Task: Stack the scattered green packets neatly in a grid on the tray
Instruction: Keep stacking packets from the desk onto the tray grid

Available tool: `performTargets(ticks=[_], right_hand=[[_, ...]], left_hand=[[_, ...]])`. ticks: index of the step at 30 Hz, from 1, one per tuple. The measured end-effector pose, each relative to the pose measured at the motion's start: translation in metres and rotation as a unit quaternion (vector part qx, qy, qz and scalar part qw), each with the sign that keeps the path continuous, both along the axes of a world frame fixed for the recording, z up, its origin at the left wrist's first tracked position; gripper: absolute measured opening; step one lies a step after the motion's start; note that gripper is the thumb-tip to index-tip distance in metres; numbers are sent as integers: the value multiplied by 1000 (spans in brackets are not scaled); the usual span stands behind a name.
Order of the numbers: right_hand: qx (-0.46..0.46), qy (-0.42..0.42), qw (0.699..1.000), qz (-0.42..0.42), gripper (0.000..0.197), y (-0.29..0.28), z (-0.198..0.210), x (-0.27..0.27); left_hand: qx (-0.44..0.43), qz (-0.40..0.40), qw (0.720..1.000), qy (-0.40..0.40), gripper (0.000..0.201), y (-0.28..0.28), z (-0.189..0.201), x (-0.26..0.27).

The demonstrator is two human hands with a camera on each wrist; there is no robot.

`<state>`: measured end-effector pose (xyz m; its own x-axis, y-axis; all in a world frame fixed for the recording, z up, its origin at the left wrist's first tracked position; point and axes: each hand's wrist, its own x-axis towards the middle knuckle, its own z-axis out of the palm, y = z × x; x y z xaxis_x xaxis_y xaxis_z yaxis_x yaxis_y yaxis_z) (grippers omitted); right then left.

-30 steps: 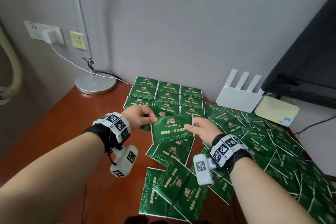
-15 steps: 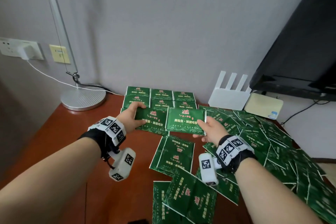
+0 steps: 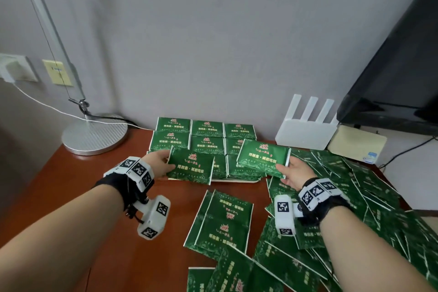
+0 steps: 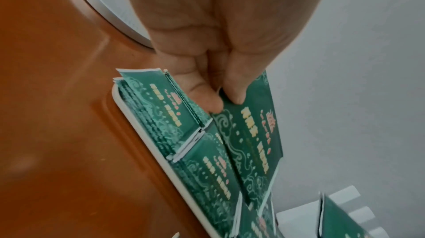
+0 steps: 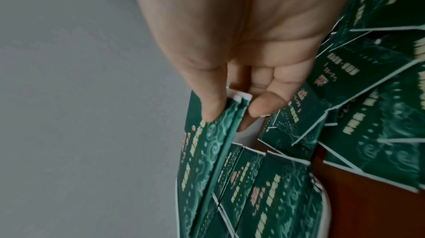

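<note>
Pinching one packet (image 3: pixel 192 168) per hand (image 3: pixel 159 163), fingers (image 4: pixel 233 93) at outer edges.

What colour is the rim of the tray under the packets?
White; the tray rim shows best in the left wrist view, along the stacked packets.

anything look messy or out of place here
Yes: loose packets lie overlapping at odd angles across the table's right side and front, unlike the squared grid on the tray. Each hand holds a packet above it, not yet placed.
</note>
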<state>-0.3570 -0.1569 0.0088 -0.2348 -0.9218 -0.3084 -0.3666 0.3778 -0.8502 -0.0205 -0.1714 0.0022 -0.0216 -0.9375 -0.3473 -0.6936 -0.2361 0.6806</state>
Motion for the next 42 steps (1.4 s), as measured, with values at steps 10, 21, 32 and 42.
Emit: performTargets(ticks=[10, 21, 32, 42], right_hand=[[23, 63, 998, 0, 36, -110, -29, -22], [65, 155, 986, 25, 32, -147, -67, -12], [60, 125, 990, 16, 24, -154, -82, -16], [47, 139, 989, 4, 17, -156, -89, -16]], left_hand=[[35, 93, 994, 39, 5, -106, -6, -42], [69, 24, 991, -112, 12, -150, -29, -56], [76, 23, 987, -138, 16, -152, -31, -53], [73, 19, 982, -173, 26, -156, -35, -56]])
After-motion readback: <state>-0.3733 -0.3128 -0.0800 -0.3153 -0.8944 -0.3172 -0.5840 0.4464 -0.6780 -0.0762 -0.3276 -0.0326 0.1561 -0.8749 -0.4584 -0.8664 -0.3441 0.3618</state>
